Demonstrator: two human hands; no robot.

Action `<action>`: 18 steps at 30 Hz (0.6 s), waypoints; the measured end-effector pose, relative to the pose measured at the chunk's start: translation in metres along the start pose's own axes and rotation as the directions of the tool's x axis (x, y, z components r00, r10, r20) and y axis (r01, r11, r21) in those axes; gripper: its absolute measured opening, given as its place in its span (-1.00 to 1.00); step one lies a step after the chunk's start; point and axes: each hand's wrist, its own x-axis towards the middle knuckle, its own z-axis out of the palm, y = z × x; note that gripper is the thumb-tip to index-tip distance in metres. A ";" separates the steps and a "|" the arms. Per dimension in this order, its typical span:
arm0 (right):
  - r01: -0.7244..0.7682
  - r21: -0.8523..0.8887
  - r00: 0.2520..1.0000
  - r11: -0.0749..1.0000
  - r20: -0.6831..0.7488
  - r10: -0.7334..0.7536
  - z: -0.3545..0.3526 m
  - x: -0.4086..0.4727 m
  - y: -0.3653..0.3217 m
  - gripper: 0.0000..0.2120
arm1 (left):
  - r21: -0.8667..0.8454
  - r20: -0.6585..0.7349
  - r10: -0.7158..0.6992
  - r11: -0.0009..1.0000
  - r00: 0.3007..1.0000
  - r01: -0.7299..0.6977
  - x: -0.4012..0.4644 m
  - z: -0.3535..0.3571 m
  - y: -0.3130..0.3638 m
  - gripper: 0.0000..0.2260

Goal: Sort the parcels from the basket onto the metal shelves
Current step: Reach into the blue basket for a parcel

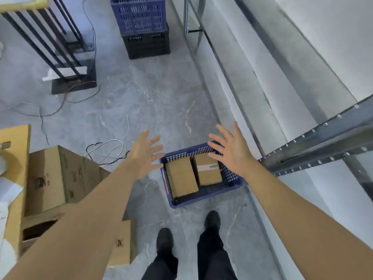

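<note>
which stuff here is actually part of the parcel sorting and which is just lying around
Part of the job:
- blue basket on the floor
- plain parcel in it
- labelled parcel in it
- metal shelves
- left hand and right hand, both open and empty

Lying about:
- stacked crates
- cardboard boxes
- loose cables

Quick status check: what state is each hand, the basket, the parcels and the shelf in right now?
left hand: open, empty, above the floor beside the basket
right hand: open, empty, over the basket
blue basket: on the floor, holds two parcels
plain parcel: lying flat
labelled parcel: lying flat
metal shelf: no parcels visible
</note>
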 end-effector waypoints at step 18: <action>-0.297 -0.169 0.953 0.940 0.016 0.304 -0.096 0.284 0.192 -0.36 | -0.086 -0.250 -0.205 0.978 0.946 0.189 0.284 -0.022 -0.172 -0.41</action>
